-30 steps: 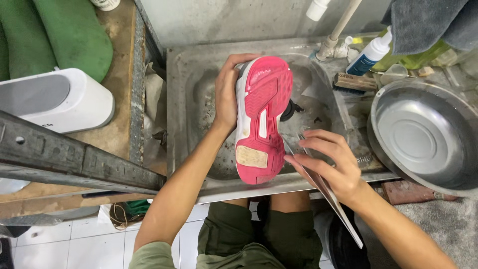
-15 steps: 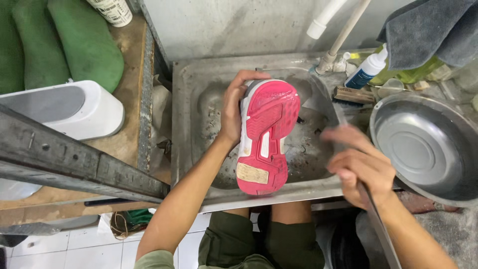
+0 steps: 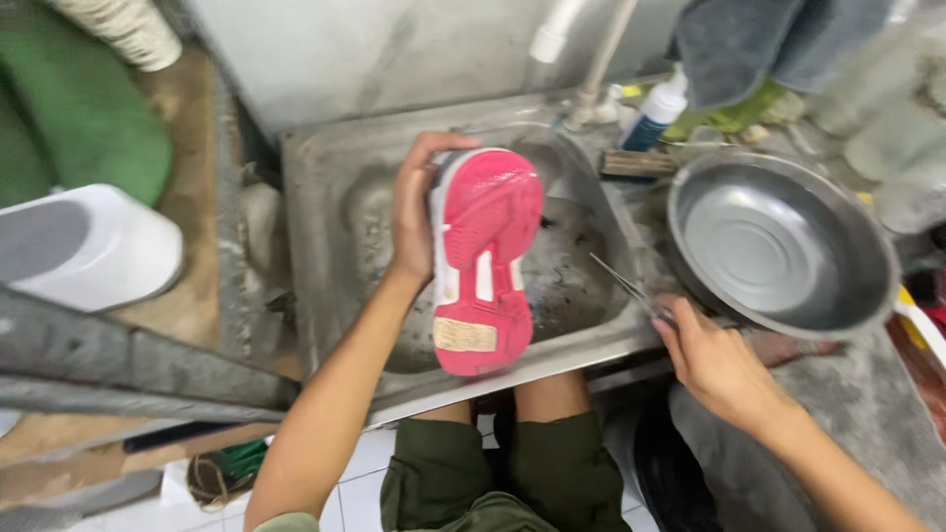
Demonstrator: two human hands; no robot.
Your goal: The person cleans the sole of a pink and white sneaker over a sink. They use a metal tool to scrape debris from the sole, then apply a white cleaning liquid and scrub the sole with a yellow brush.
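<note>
Gripping a pink-soled shoe (image 3: pixel 480 261) sole-up over the sink (image 3: pixel 325 187), left hand (image 3: pixel 419 212) clamped, right hand (image 3: pixel 711 360) pinching a thin blade (image 3: pixel 626 286)

A shoe (image 3: pixel 483 261) at the centre of the frame shows a bright pink sole with two white stripes, a white edge and a tan, worn patch at the heel. Beneath it, a dull grey metal sink (image 3: pixel 335 246) is streaked with dark grime. At right, a silver-grey basin (image 3: pixel 778 241) gleams. A white container (image 3: pixel 84 251) with a grey face sits at left, below a green cushion (image 3: pixel 84 128). Olive-green shorts (image 3: pixel 512 473) fill the lower centre; a grey cloth (image 3: pixel 769 39) hangs upper right.
</note>
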